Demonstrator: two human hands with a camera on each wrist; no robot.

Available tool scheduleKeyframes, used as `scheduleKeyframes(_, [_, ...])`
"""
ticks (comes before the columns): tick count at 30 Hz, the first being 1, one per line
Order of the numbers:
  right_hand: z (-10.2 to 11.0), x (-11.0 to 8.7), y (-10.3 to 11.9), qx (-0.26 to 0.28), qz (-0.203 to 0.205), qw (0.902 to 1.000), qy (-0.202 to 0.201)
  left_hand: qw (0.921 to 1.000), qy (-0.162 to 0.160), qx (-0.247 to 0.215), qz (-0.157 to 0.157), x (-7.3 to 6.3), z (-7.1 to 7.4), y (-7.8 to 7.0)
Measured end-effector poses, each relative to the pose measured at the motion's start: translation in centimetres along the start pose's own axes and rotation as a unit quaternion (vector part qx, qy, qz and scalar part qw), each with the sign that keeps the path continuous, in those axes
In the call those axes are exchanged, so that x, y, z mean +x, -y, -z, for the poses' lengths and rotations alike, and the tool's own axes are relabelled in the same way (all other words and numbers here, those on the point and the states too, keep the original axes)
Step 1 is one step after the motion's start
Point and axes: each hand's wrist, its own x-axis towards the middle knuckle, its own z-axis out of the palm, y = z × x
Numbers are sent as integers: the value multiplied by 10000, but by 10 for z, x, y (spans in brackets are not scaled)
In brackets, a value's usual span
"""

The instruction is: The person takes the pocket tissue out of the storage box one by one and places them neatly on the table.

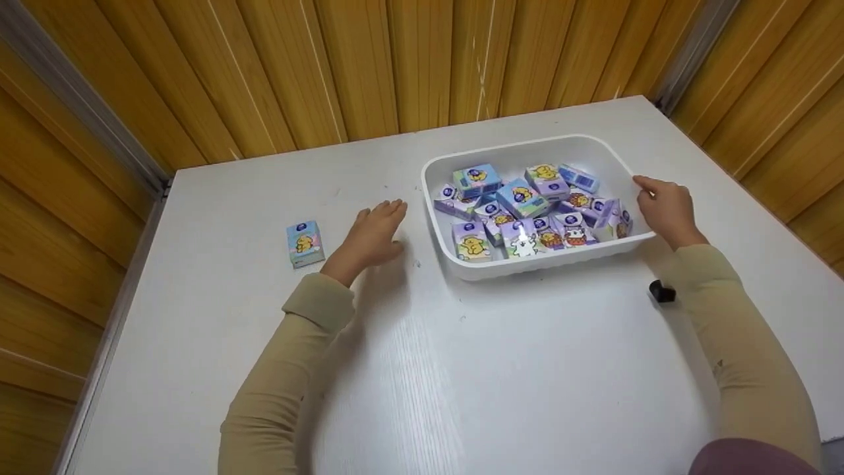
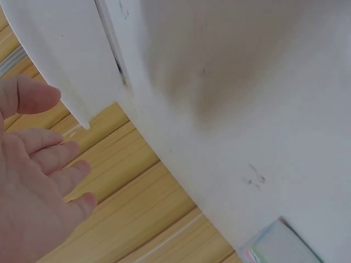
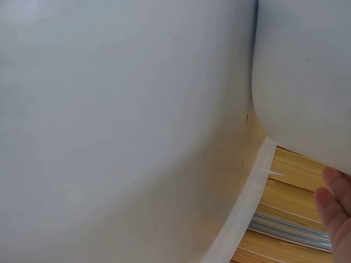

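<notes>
A white plastic tray (image 1: 508, 269) holds several pocket tissue packs (image 1: 522, 198), blue and purple with cartoon animals, piled at different tilts. My right hand (image 1: 667, 210) holds the tray's right rim; in the right wrist view its fingertips (image 3: 329, 205) meet the edge from outside. My left hand (image 1: 374, 234) hovers left of the tray, fingers spread and loosely straight, touching nothing. Its palm (image 2: 33, 192) shows bare in the left wrist view. One blue tissue pack (image 1: 304, 244) lies alone on the table, left of my left hand.
The white table (image 1: 217, 330) has its back edge along a wood-patterned wall (image 1: 422, 66), with more panels at both sides. A small black object (image 1: 662, 291) sits on the table beside my right sleeve, in front of the tray.
</notes>
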Motion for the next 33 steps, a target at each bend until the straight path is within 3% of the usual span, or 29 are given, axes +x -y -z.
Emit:
scheduleKeyframes(5, [-2,0,-1,-129,230,9990,-361,9951,-910,14,-387,5,-9,-13])
scheduleKeyframes(9, [-2,-1,-1,-225,345,9979,-508,9928,-1105,-39,-465,12,-15,-25])
scheduleKeyframes(14, [-1,-1,0,-139,197,9995,-196,9958,-713,-122,-554,20,-20,-41])
scheduleKeyframes(21, [-1,-1,0,-82,69,9999,-107,9974,15,-202,-696,32,-28,-59])
scheduleKeyframes(27, [-1,-1,0,-63,76,9999,-123,9962,761,-377,-190,42,-29,-69])
scheduleKeyframes(33, [0,-1,1,-81,170,9995,-247,9935,1091,-145,305,49,-26,-81])
